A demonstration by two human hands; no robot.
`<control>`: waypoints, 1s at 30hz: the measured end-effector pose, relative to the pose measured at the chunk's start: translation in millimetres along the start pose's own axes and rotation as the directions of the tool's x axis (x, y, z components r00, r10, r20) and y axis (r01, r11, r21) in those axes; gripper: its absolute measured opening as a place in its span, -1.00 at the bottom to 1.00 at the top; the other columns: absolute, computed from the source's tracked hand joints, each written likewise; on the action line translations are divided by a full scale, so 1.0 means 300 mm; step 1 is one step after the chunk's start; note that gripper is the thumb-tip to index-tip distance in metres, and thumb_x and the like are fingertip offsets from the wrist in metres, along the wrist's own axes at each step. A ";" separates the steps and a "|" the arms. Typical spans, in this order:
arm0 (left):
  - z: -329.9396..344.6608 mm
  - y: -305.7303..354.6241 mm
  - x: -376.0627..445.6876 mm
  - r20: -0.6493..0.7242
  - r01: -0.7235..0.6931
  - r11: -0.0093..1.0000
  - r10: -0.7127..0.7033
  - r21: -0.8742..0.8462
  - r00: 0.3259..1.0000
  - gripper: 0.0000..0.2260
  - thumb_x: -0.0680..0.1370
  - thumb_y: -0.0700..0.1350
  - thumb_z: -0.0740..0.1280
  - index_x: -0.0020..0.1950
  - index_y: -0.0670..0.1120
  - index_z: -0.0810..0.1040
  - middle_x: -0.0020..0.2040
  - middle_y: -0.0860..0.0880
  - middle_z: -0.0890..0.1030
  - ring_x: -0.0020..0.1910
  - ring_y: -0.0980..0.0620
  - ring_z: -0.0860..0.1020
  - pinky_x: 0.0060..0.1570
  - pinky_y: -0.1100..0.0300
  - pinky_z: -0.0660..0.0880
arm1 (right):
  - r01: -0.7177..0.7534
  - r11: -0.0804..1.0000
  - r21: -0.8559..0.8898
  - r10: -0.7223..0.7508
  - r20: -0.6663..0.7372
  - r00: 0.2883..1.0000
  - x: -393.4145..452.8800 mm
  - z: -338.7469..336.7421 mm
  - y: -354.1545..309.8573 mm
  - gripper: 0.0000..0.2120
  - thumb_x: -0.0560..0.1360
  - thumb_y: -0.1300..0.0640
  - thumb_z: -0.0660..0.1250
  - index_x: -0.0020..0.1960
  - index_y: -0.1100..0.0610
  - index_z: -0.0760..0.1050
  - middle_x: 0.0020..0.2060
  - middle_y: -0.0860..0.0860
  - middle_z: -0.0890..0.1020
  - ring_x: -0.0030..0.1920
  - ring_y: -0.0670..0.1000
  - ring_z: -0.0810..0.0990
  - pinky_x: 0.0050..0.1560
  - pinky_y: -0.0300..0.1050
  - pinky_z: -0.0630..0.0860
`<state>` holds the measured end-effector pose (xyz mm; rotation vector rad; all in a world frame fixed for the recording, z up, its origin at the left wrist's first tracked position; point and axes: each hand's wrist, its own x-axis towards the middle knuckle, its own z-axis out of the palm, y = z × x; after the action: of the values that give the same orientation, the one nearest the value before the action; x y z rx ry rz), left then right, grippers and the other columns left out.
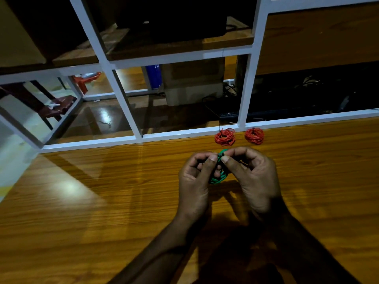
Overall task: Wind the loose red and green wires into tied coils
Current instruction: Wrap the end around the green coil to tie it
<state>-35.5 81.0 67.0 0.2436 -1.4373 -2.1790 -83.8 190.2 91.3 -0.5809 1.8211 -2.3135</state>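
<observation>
Above the near part of the wooden table (92,201), both forearms reached forward from the bottom edge. Left hand (194,181) and right hand (254,179) met just over the tabletop, fingers curled, each pinching the top of a green wire coil (218,177) between thumb and fingertips. Most of the coil was hidden between the palms. Farther back, near the table's far edge, two red wire coils (225,137) (254,136) lay side by side, slightly apart, each with a dark tie at its top. Beyond them rose a white frame (127,111) with dim shelves behind.
</observation>
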 end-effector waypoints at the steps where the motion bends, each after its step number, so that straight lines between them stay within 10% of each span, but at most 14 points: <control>1: 0.000 -0.002 0.000 -0.001 -0.002 1.000 0.002 0.000 1.000 -0.89 0.57 -0.12 0.38 -0.01 -0.16 0.59 -0.29 -0.02 0.56 -0.28 0.12 0.50 -0.18 0.24 0.49 | 0.000 1.000 -0.004 0.000 -0.001 1.000 0.001 -0.001 0.001 -0.94 0.47 0.28 0.42 -0.07 0.18 0.60 -0.18 0.01 0.72 -0.17 -0.06 0.71 -0.14 -0.25 0.61; 30: 0.005 0.008 -0.013 -0.001 -0.012 0.999 0.012 0.029 1.000 -0.90 0.55 -0.12 0.38 -0.04 -0.14 0.61 -0.29 -0.02 0.55 -0.29 0.12 0.50 -0.21 0.24 0.47 | 0.077 0.970 -0.232 -0.076 0.013 0.997 -0.004 -0.018 0.000 -0.92 0.50 0.24 0.45 -0.08 0.07 0.63 -0.16 0.06 0.68 -0.10 0.13 0.66 -0.09 0.01 0.65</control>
<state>-32.1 83.5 69.3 0.2462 -1.4671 -2.1488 -84.9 195.5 89.9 -0.6982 2.1208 -2.1564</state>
